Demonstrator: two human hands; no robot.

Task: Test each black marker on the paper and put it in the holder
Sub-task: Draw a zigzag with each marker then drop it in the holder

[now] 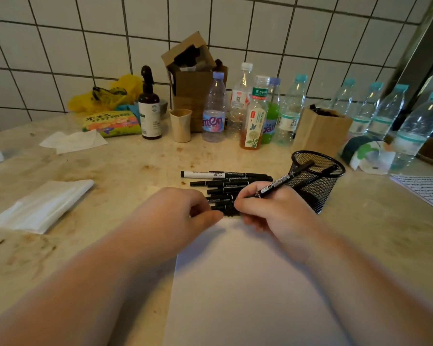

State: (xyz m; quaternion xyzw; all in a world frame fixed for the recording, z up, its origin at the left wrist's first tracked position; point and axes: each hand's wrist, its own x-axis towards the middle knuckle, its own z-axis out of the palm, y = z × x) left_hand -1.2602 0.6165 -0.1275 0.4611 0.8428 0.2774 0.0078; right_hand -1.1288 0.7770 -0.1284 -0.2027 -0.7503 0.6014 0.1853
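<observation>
Wall (60,46): glossy white square tiles with dark grout, rising behind the counter.
Counter (115,166): pale beige stone, mottled and stained with brown specks.
Paper (248,283): a smooth white sheet lying flat at the near edge, between the forearms.
Bottles (388,113): a row of clear plastic ones with teal caps along the back right, more with labels near the middle.
Cardboard box (193,93): brown, upright, flap open, against the wall.
Holder (315,178): a black wire-mesh cup, round and tapered, just right of the markers, with two markers leaning inside.
Markers (225,183): a loose pile of slim black barrels lying side by side on the counter, just beyond the paper's far edge; one has a white barrel.
Left hand (183,211): fingers curled down onto the near end of the pile; whether they pinch anything, the view cannot tell.
Right hand (273,211): fingers curled around one black marker (275,184), held slanted, its far end pointing toward the holder.
</observation>
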